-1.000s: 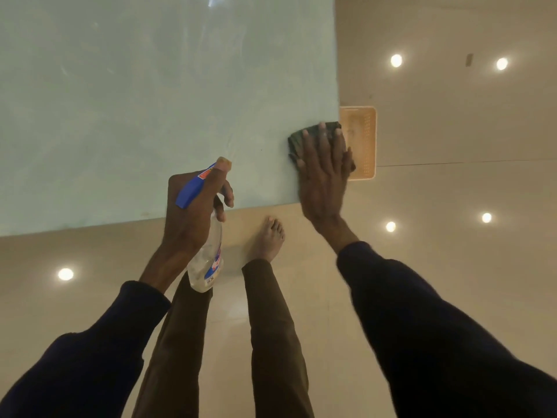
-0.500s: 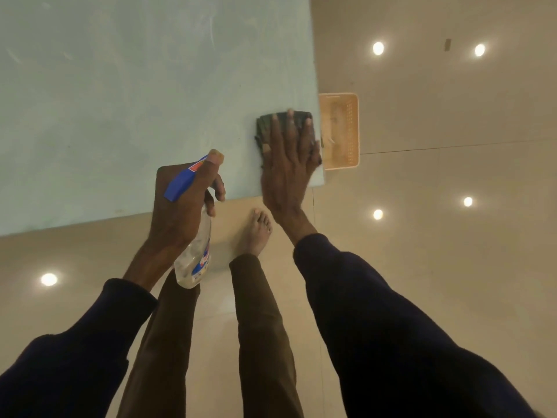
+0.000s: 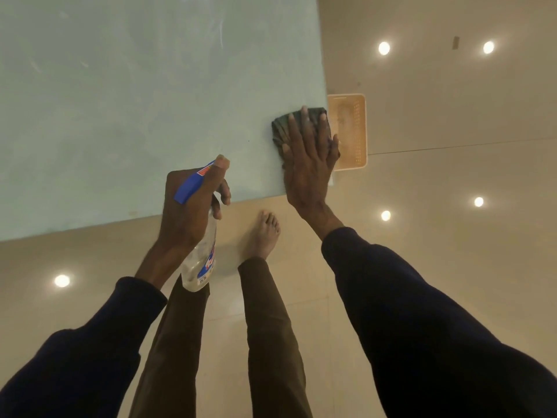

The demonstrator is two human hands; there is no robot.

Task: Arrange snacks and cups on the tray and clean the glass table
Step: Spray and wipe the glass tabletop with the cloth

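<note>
Right hand [image 3: 310,167] is down flat on the cloth [image 3: 280,128], fingers [image 3: 306,125] straight and close together, palm pressing the dark green fabric onto the table [image 3: 120,101]. The cloth is bunched under the fingers right at the table's right edge, near the close corner, and a fold of it pokes out to the left of the hand.

Over to the left hand [image 3: 187,212]: it's wrapped round the neck of the bottle [image 3: 200,260], fingers curled tight, one fingertip up at the front of the blue spray head [image 3: 188,190]. The bottle hangs clear and tilted, its body below the table's near edge, its head over the glass. Whether any liquid is inside, I can't tell.

The pale green tabletop fills the upper left, with faint streaks across it. Just past its right edge, beside the cloth, a peach tray [image 3: 352,131] with perforated sides shows; I can't say if it touches the table.

Below, a bare foot [image 3: 264,233] stands on the glossy beige floor [image 3: 452,267] between the two hands, with brown trouser legs [image 3: 271,327] and dark sleeves [image 3: 422,327] coming up from the bottom. Round lights [image 3: 384,48] shine off the floor.
</note>
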